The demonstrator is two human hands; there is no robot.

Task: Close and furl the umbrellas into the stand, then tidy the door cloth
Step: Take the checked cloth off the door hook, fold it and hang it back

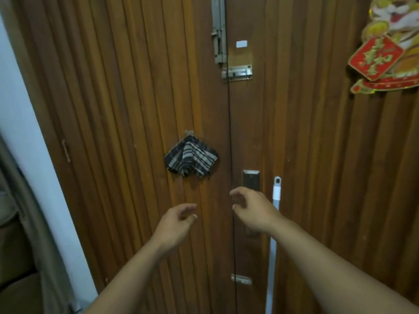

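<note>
Plaid and soft, the door cloth (191, 158) hangs fanned from a small hook (189, 133) on the wooden door (113, 109), just left of the centre seam. Your left hand (178, 220) sits below the cloth and your right hand (254, 208) below and to the right of it, near the metal lock plate (251, 179). Each grip is loosely spread, fingers curled, holding nothing. No umbrella or stand is in view. The cloth looks light and limp, so it will likely sag and slip off the hook if tugged. Take it by the two lower corners, or pinch it near the hook, and smooth downward.
</note>
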